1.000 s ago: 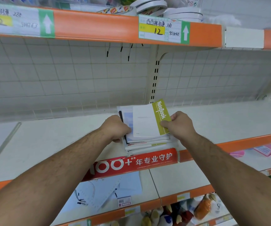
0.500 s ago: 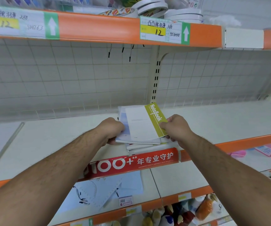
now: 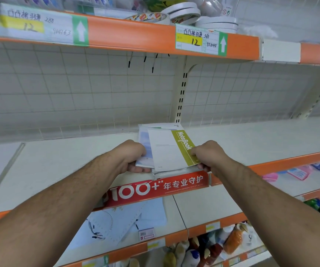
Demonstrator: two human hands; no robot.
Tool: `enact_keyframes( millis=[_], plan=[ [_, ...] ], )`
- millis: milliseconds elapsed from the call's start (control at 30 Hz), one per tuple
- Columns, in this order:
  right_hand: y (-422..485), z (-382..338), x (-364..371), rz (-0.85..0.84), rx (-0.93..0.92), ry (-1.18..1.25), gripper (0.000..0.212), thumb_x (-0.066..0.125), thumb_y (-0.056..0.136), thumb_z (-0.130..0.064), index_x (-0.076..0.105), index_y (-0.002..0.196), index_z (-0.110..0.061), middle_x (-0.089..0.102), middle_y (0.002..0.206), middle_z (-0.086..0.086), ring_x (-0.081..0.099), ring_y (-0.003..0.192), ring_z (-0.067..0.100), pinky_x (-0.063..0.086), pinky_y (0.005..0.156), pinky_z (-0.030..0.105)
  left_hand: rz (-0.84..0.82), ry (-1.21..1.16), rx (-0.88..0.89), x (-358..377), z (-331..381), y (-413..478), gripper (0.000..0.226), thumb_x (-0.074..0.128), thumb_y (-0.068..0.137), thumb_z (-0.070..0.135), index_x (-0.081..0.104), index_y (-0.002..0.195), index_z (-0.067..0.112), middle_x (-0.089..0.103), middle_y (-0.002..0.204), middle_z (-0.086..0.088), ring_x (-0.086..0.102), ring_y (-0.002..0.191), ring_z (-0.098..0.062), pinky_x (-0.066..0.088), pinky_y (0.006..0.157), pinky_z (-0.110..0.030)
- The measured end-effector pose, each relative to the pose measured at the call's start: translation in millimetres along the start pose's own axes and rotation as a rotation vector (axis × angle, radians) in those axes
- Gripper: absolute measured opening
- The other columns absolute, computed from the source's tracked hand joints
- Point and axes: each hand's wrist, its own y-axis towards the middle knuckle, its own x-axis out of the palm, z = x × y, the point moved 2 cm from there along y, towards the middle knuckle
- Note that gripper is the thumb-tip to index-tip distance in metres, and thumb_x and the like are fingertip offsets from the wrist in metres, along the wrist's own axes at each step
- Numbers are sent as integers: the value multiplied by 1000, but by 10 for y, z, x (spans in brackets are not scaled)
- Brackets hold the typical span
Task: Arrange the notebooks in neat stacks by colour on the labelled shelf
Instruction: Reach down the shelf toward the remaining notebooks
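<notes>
- Green-banded notebook (image 3: 171, 151) atop mixed pile (image 3: 156, 126), just behind red banner (image 3: 174, 185).
- Pinching lower, seemingly blue covers with left grip (image 3: 132, 157); clasping green edge with right grip (image 3: 207, 156).
- Slide green one off level; square edges.

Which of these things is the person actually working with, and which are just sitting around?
In the job: green notebook, pinched by the right hand; notebook stack under it, gripped by the left hand; shelf beneath.
Lying about: tape rolls above; price labels; red banner; loose sheets on the shelf below; bottles at the bottom.
</notes>
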Motion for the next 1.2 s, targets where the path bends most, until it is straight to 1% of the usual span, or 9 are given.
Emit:
enact_keyframes(
  millis=[167,267,400,567,800,933,1000,1067,1200],
  plan=[
    [-175,30,49,1,37,1,10,51,90,-8,55,84,-2,49,44,9,39,36,17,32,41,20,-4,-41,31,-68,-89,-92,19,41,94,-5,58,101,-4,72,77,-21,70,57,-28,45,36,-21],
    [-320,36,82,2,66,26,8,49,91,-7,53,86,-3,47,46,9,36,32,15,29,39,17,1,-68,54,-109,-187,-169,18,44,95,-4,62,93,0,72,72,-15,69,56,-25,44,35,-20],
    [-464,48,191,32,63,99,5,50,91,-5,54,91,-2,48,49,10,38,35,16,31,39,19,12,-157,69,-210,-301,-269,17,46,97,-4,60,90,3,69,80,-12,66,61,-24,42,34,-17],
    [-596,23,339,55,12,160,7,51,92,-6,56,95,-1,49,53,10,41,38,17,33,44,25,53,-174,95,-403,-423,-440,16,45,99,-2,56,90,4,68,80,-13,66,43,-17,41,35,-17],
    [-827,-130,658,-40,-62,185,6,52,94,-6,54,89,-3,49,54,10,41,39,17,33,43,25,193,-220,71,-742,-704,-813,12,46,99,-1,56,93,4,67,88,-12,66,43,-19,43,36,-20],
    [-1040,-189,834,-124,-96,204,10,51,95,-5,55,86,-5,50,55,8,41,34,13,33,42,24,280,-252,31,-898,-948,-1089,9,48,95,-2,57,95,-4,67,91,-24,66,65,-33,41,37,-22],
    [-1164,-188,906,-173,-117,201,13,52,95,-4,55,83,-5,50,57,9,40,33,12,32,40,22,316,-237,9,-946,-1075,-1277,13,46,95,0,57,91,-3,71,76,-22,61,76,-32,39,46,-25],
    [-1279,-179,1003,-226,-144,200,14,52,95,-4,55,82,-5,52,61,11,39,31,11,31,37,20,360,-246,-22,-986,-1190,-1508,14,44,97,3,55,88,3,70,63,-15,63,70,-29,37,50,-27],
    [-1494,-163,1281,-313,-189,196,13,54,95,-3,54,81,-5,51,58,11,40,31,12,30,34,18,466,-300,-66,-1084,-1446,-1941,12,44,99,1,55,95,4,70,85,-16,67,49,-21,41,38,-21]
  ],
)
